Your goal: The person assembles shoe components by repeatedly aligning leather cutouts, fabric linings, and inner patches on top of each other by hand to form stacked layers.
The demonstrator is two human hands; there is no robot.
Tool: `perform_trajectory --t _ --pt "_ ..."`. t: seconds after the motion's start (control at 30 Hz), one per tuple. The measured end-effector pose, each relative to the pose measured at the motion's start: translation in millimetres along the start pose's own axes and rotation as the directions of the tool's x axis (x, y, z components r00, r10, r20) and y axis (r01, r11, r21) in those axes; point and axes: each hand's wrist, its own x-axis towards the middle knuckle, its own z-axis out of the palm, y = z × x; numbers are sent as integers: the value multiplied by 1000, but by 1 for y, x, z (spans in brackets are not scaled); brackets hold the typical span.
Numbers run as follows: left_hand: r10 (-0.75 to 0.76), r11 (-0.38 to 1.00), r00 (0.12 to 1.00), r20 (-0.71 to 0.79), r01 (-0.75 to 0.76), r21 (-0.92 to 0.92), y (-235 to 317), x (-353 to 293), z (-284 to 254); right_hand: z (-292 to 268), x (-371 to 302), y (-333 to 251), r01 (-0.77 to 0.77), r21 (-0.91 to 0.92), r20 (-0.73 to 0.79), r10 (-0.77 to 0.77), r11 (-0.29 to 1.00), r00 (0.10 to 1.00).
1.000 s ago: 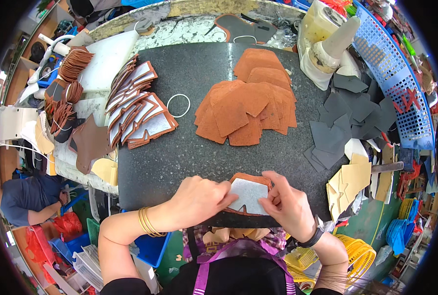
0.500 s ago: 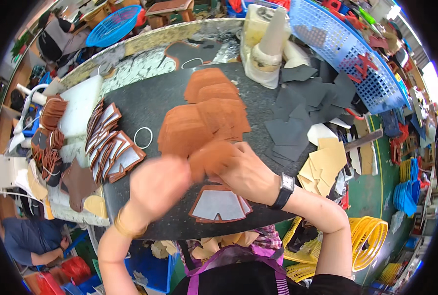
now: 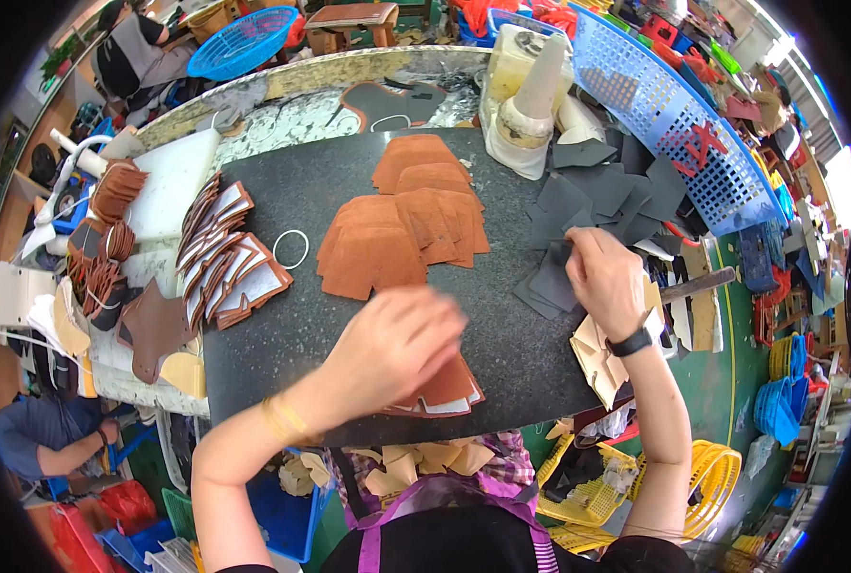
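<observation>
My left hand (image 3: 397,344), smeared by motion, is over a brown leather piece (image 3: 449,382) near the front edge of a black stone slab; its fingers cannot be read. That piece lies over white-faced pieces, whose pale edge (image 3: 468,406) peeks out below. At the right, my right hand (image 3: 609,286) has its fingers bent together at the edge of the dark grey sheet pieces (image 3: 552,277). Whether a grey piece is pinched there is hidden. Overlapping brown leather pieces (image 3: 373,244) lie ahead of my left hand.
Brown-edged, white-faced pieces (image 3: 225,263) are stacked at the left beside a white ring (image 3: 291,248). A white cone-topped container (image 3: 524,115) stands at the back, near a blue basket (image 3: 669,115). Beige pieces (image 3: 595,358) lie by my right wrist.
The brown leather piece between my hands now lies on the white-faced pieces. My right hand has moved right to the grey pieces; my left has shifted right over the brown piece.
</observation>
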Motion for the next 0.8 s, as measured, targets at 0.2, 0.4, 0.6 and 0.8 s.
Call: perform_trajectory --t 0.2,0.4,0.6,0.8 --pt "-141 988 989 -38 143 65 -14 48 11 -11 19 -69 40 392 8 -47 919 999" --pt "-586 616 729 353 684 -390 -5 -18 -36 -7 -18 -100 -566 709 590 86 420 803" --pt "-628 419 509 589 858 -296 -12 -34 -35 -4 -20 -105 -608 652 635 111 453 764" --pt "-570 172 566 596 791 -587 -8 -32 -37 -16 -11 -103 -681 679 714 -30 276 700"
